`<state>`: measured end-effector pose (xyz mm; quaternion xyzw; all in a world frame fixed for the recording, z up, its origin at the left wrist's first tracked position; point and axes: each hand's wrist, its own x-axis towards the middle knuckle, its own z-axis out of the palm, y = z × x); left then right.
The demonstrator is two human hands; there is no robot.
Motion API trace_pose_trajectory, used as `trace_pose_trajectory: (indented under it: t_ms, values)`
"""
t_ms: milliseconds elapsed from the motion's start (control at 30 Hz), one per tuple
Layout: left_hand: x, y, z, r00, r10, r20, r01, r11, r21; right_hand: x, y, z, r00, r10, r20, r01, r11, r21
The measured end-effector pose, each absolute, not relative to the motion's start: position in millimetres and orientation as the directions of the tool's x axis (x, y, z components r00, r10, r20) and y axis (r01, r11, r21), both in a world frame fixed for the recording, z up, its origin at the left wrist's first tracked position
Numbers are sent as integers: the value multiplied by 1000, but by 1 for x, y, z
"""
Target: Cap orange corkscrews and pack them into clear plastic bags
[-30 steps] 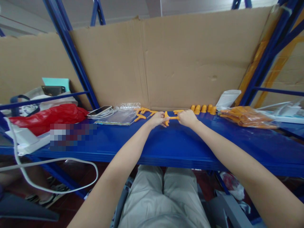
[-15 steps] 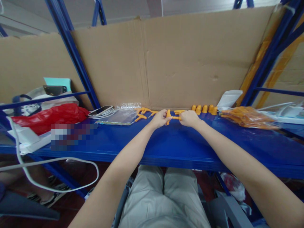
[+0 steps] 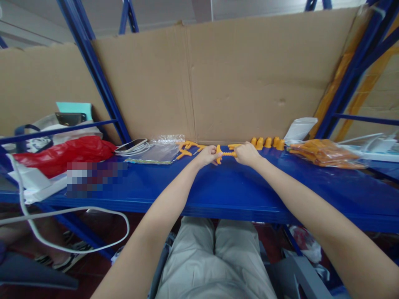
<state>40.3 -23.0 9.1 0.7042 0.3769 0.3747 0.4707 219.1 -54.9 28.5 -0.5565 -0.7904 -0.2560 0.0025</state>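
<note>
An orange plastic piece with a crossbar and a ridged shaft is stretched between both hands just above the blue shelf top. My left hand pinches it at the crossbar end. My right hand is closed around the far end of the shaft, and its fingertips are partly hidden. Behind the right hand lies another orange piece. Left of my left hand are several orange handles with thin, twisted metal shafts. Several orange caps stand in a row beyond my right hand.
A clear plastic bag and a phone with a white cable lie to the left, beside a red plastic bag. On the right sits a clear bag of orange parts. Cardboard walls the back; blue posts frame it.
Both hands and the orange piece have shifted very slightly left. The grips look much the same, with a small turn of the crossbar.
</note>
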Motion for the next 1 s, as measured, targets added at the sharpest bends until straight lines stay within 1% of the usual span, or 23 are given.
trace_pose_trajectory:
  t_ms: [167, 433, 533, 633, 767, 867, 933, 1000]
  values:
    - [41, -16, 3, 430, 867, 252, 192, -360, 913, 218, -53, 26, -326, 907, 266, 906, 219, 363]
    - [41, -6, -4, 441, 781, 443, 157, -552, 819, 223, -49, 26, -336, 920, 201, 914, 267, 307]
    - [42, -6, -3, 426, 779, 461, 168, -569, 805, 224, -47, 25, -328, 924, 196, 918, 262, 299]
    - [44, -10, -1, 409, 827, 386, 190, -491, 850, 225, -46, 23, -323, 920, 223, 919, 250, 304]
    - [45, -19, 6, 354, 911, 212, 223, -302, 927, 224, -50, 25, -364, 881, 303, 902, 252, 349]
    - [44, -24, 11, 332, 936, 118, 215, -197, 957, 223, -53, 26, -399, 840, 367, 888, 254, 384]
    - [44, -26, 13, 330, 940, 82, 215, -160, 964, 222, -53, 26, -407, 834, 373, 883, 253, 396]
    - [43, -27, 13, 339, 939, 63, 223, -146, 964, 221, -52, 25, -398, 848, 349, 882, 250, 399]
